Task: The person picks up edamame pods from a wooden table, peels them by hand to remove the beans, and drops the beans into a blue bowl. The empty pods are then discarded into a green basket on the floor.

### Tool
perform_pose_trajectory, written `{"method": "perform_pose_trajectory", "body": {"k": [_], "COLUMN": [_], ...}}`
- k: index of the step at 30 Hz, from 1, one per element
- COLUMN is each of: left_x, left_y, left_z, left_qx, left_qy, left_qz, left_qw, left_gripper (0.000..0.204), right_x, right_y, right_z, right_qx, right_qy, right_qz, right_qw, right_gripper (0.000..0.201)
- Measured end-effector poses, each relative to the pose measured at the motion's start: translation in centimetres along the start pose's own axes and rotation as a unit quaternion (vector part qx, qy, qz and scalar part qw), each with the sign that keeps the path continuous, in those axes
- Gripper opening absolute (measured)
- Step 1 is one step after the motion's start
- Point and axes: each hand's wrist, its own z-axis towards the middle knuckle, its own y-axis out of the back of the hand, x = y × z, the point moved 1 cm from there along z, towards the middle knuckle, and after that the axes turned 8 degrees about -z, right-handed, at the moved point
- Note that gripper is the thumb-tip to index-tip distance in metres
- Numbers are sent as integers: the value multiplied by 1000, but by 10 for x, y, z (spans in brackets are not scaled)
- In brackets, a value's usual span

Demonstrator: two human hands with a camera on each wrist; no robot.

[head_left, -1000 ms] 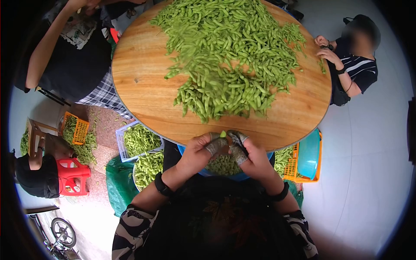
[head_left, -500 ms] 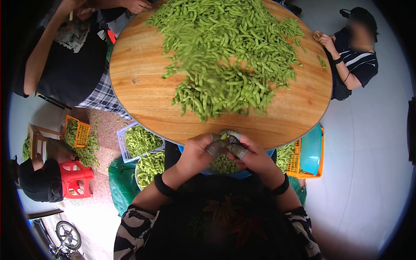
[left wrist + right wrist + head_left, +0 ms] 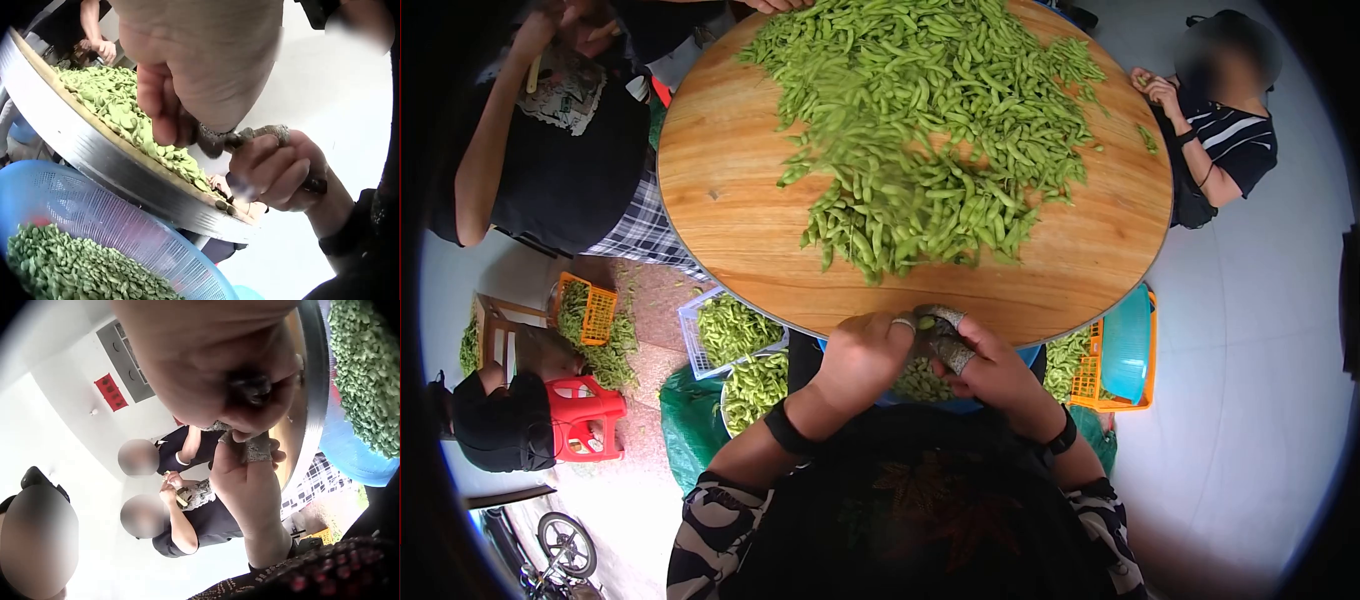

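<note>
My left hand [image 3: 860,355] and right hand [image 3: 985,360] meet at the near edge of the round wooden table [image 3: 730,240]. Between their fingertips shows a small green soybean pod [image 3: 927,322], pinched from both sides. Greyish wraps cover some fingers and thumbs. In the right wrist view a dark shiny thing [image 3: 253,387] sits within my curled right fingers; its kind cannot be told. Below the hands is a blue mesh basket [image 3: 150,228] with shelled green soybeans [image 3: 75,262] in it. A large heap of soybean pods [image 3: 940,110] covers the far part of the table.
Left of me stand a pale crate [image 3: 692,335] of pods and a green sack [image 3: 685,405]. An orange crate [image 3: 1140,400] with a turquoise basket [image 3: 1125,350] stands at right. One person [image 3: 1220,150] sits at right; others sit at left, one on a red stool [image 3: 585,410].
My left hand has rolled over so its back shows more, and the green pod between the fingertips is less visible. The right hand stays nearly in place.
</note>
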Motion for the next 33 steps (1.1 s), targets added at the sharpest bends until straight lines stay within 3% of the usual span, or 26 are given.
{"method": "perform_pose_trajectory", "body": {"k": [2, 6, 7, 8, 9, 11, 12, 13, 14, 15, 17, 18, 20, 21, 23, 24, 26, 27, 29, 30, 32, 33], "left_x": [-2, -6, -7, -7, -4, 3, 2, -1, -2, -1, 1, 1, 2, 3, 8, 12, 22, 28, 49, 57, 79, 96], "left_y": [-6, -12, -8, -7, -5, -4, -6, -10, -12, -15, -21, -20, -16, -14, -9, -4, 14, 23, 37, 47, 64, 70], "left_z": [3, 3, 5, 7, 6, 3, 2, 2, 1, -1, -4, -4, -5, -6, -10, -13, -22, -28, -52, -62, -85, -104], "left_qx": [-33, -12, -8, -3, 0, 116, 117, 99, 79, 80, 106, 102, 126, 125, 2, -1, -26, -57, -127, -142, -177, -135], "left_qy": [17, 72, 193, 298, 297, 360, 361, 279, 190, 189, 158, 157, 183, 184, 152, 154, 256, 282, 308, 356, 308, 386], "left_qz": [52, 19, -259, -511, -512, -573, -574, -500, -417, -418, -316, -317, -324, -325, -286, -287, -290, -291, -243, -189, -19, 23], "left_qw": [998, 997, 946, 806, 806, 727, 726, 814, 885, 885, 930, 930, 920, 919, 946, 946, 922, 913, 911, 904, 935, 912], "left_gripper": [13, 11, 10, 10, 10, 6, 6, 12, 19, 19, 11, 11, 15, 15, 13, 13, 26, 25, 24, 25, 31, 35], "right_x": [2, -4, -10, -14, -13, -10, -16, -25, -28, -27, -22, -23, -30, -28, -23, -23, -24, -20, -11, -10, -4, -5], "right_y": [-1, 1, 3, 5, 7, 10, 11, 13, 14, 14, 14, 15, 13, 12, 12, 14, 16, 16, 14, 13, 14, 18], "right_z": [-1, -1, 0, 0, -2, -2, 4, 14, 18, 19, 21, 21, 22, 20, 15, 16, 17, 15, 11, 16, 31, 44], "right_qx": [-26, -60, -60, -60, -62, -23, -24, -116, -204, -206, -215, -214, -273, -272, -290, -287, -250, -247, -181, -177, -237, -257], "right_qy": [32, 34, 41, 48, 48, 10, 10, 133, 251, 250, 252, 253, 208, 208, 178, 178, 319, 319, 220, 220, 237, 264], "right_qz": [-16, -74, -46, -18, -16, 75, 76, -64, -201, -202, -316, -319, -495, -496, -527, -529, -454, -455, -391, -392, -420, -476], "right_qw": [999, 995, 996, 997, 997, 997, 997, 982, 925, 924, 889, 888, 798, 798, 779, 778, 793, 793, 875, 876, 843, 798], "right_gripper": [42, 41, 39, 36, 36, 34, 34, 33, 33, 33, 33, 33, 31, 31, 27, 27, 26, 26, 27, 27, 24, 24]}}
